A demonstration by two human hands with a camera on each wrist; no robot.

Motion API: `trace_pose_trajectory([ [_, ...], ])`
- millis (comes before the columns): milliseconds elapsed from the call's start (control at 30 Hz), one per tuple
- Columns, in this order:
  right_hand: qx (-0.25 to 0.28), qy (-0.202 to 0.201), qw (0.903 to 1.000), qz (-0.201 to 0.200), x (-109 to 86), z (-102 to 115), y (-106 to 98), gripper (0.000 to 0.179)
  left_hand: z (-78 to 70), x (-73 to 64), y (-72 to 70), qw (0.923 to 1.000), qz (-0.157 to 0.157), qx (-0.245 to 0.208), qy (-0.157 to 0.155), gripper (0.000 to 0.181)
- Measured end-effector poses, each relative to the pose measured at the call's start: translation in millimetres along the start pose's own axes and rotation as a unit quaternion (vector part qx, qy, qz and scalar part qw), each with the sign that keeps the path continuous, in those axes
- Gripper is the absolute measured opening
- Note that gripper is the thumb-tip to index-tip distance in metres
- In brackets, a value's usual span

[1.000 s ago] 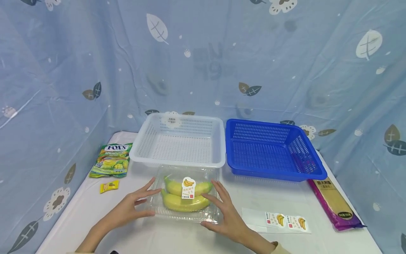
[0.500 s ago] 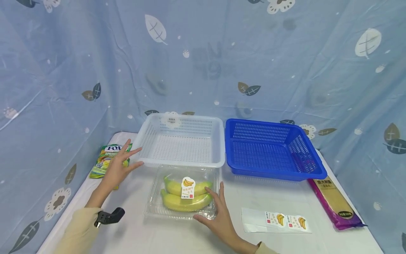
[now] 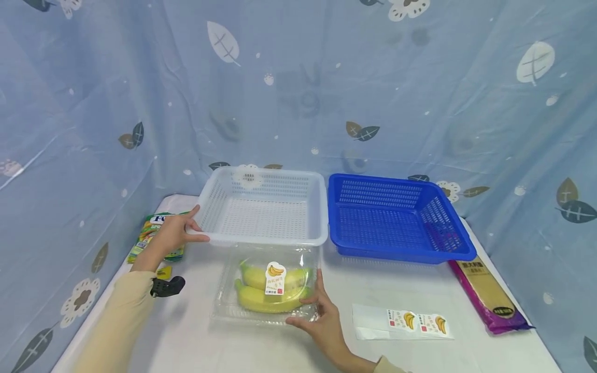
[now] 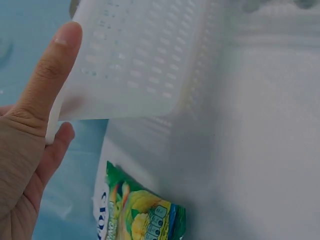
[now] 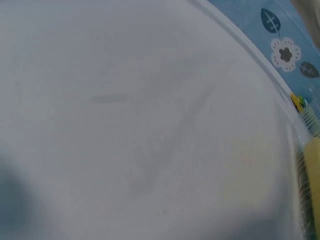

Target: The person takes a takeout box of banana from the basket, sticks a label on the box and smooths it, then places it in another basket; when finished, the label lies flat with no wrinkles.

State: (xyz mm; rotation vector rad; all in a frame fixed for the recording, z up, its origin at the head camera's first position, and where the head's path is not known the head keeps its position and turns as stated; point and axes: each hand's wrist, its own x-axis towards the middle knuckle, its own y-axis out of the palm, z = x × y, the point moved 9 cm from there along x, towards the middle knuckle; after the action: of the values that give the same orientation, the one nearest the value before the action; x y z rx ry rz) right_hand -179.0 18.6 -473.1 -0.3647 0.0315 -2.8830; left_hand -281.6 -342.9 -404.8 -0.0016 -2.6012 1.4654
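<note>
My left hand (image 3: 169, 235) grips the front left corner of the white plastic basket (image 3: 261, 240). In the left wrist view, the thumb lies along the outside of the basket (image 4: 130, 65) and fingers curl behind its rim. A clear plastic box (image 3: 225, 300) stands in front of the basket, its lid down over bananas (image 3: 268, 301). On the lid sits a banana sticker (image 3: 274, 280). My right hand (image 3: 326, 327) holds the box's front right corner, thumb at the front edge and fingers at the side. The right wrist view shows only the box's edge and a yellow banana (image 5: 315, 175), not the hand.
A blue basket (image 3: 401, 254) adjoins the white one on the right. A sheet of banana stickers (image 3: 403, 322) lies front right, near a purple noodle packet (image 3: 489, 298). A green candy bag (image 3: 149, 235) and a yellow wrapped candy (image 3: 164, 273) lie left, partly behind my left arm.
My left hand has left the box's left side, moved up and left, and taken hold of the white basket's corner. My right hand has stayed at the box's right side.
</note>
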Motion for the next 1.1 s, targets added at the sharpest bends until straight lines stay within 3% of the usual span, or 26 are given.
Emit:
trace_pose_trajectory([
  [400,-0.018,0.011,0.9998,-0.001,-9.7,30.7,-13.5,0.032,-2.5,2.2,-4.1,0.9997,-0.002,0.022,-0.014,0.030],
  [767,-0.025,0.060,0.9979,-0.006,-9.7,59.1,-27.4,0.033,-0.4,3.8,-3.3,0.9991,0.017,0.017,-0.034,0.034],
  [1100,-0.008,0.074,0.9971,-0.016,-3.1,82.4,-33.5,0.036,-0.8,3.8,-2.6,0.9990,0.019,0.015,-0.038,0.032],
])
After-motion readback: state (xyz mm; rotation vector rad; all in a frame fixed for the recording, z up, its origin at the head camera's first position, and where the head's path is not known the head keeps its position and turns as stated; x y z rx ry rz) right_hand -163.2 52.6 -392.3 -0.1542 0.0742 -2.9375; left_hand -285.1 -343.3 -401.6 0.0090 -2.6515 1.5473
